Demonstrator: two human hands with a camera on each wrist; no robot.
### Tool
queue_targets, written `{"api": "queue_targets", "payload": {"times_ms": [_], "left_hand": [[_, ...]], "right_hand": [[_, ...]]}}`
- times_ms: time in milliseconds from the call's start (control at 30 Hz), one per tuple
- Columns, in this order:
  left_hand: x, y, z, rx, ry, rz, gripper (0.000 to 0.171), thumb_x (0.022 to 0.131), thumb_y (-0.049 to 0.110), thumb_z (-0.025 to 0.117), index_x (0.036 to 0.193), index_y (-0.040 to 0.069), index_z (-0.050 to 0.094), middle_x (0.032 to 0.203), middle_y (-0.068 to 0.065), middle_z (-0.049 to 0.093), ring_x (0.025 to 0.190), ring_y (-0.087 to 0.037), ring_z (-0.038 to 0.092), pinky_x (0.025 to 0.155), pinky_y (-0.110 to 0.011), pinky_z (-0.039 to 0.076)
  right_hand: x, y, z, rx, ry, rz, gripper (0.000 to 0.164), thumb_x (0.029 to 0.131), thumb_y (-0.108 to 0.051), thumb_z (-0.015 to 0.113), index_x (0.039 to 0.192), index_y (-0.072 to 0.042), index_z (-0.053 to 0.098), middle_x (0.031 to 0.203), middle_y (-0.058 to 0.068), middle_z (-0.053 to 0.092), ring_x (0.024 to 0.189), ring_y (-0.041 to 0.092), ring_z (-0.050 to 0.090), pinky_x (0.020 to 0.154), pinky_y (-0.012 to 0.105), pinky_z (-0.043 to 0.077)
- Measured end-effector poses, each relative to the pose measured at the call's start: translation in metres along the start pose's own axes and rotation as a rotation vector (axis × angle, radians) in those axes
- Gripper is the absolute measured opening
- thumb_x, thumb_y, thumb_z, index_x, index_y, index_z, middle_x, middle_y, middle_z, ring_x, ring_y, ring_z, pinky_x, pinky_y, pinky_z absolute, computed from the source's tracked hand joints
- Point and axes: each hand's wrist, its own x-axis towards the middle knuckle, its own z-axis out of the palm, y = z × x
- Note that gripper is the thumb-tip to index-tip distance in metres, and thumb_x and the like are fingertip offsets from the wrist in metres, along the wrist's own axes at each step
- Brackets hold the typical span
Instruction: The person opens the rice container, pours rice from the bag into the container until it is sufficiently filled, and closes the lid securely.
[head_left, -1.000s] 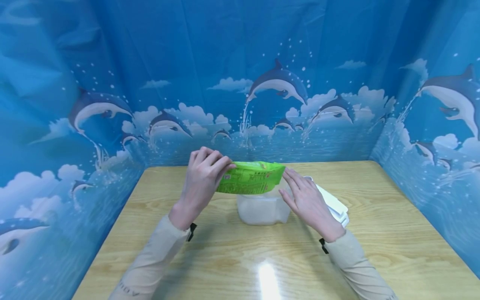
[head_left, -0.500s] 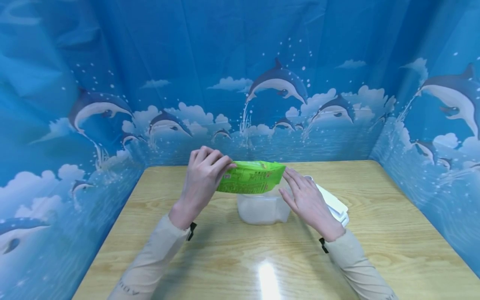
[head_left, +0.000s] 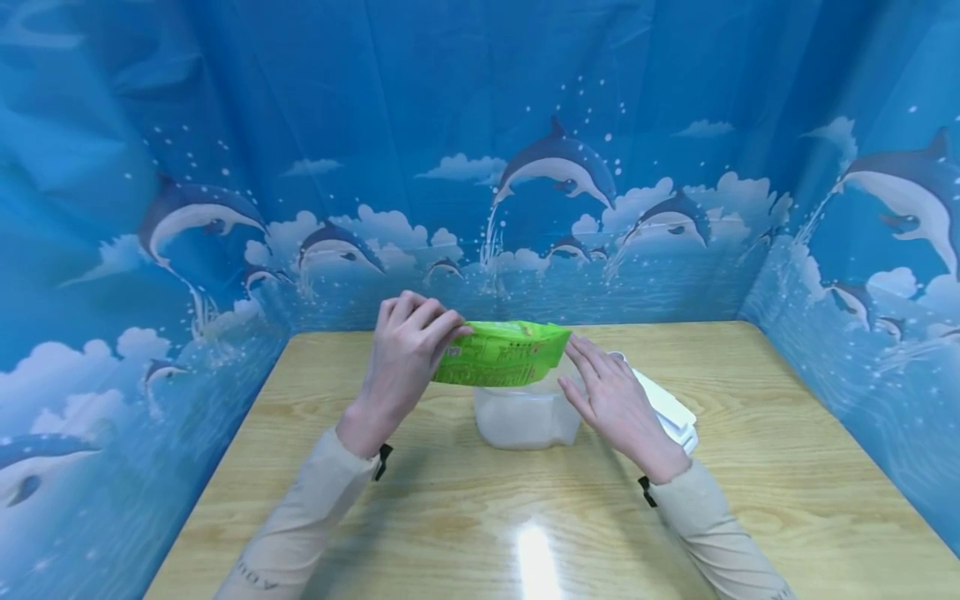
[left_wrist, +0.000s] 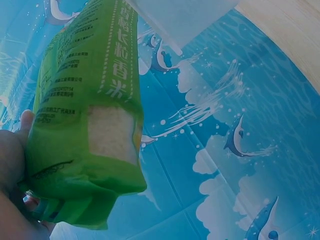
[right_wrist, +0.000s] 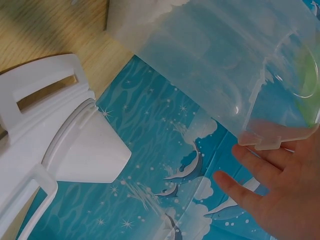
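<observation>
My left hand [head_left: 408, 350] grips the closed end of a green rice bag [head_left: 502, 354], held sideways above a translucent plastic container [head_left: 525, 421]. In the left wrist view, white rice shows through a clear window [left_wrist: 112, 134] in the bag. The bag's other end overlaps the container's mouth in the head view. My right hand [head_left: 618, 400] has its fingers straight, with the thumb apart. From the right wrist, these fingers [right_wrist: 280, 175] lie right at the container's rim [right_wrist: 280, 142], partly seen through its clear wall.
Just right of the container, partly behind my right hand, a white plastic lid [head_left: 663, 404] with a handle and a spout-like part lies on the wooden table [head_left: 450, 525]. A blue dolphin-print curtain [head_left: 465, 150] encloses the table at the back and sides.
The rice bag has tilted very slightly, its near edge a touch higher in the head view. Both hands stay in almost the same place.
</observation>
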Motion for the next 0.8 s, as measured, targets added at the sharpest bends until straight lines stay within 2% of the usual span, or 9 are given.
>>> {"api": "queue_targets", "payload": {"times_ms": [800], "left_hand": [[0.0017, -0.0002, -0.0025, 0.061, -0.010, 0.004, 0.015, 0.097, 0.027, 0.067, 0.089, 0.017, 0.075, 0.083, 0.000, 0.068, 0.087, -0.024, 0.053, 0.083, -0.044, 0.042]], "right_hand": [[-0.0014, -0.0006, -0.0005, -0.006, 0.007, -0.008, 0.062, 0.107, -0.043, 0.044, 0.152, 0.000, 0.042, 0.160, 0.015, 0.038, 0.147, 0.032, 0.036, 0.117, 0.059, 0.032]]}}
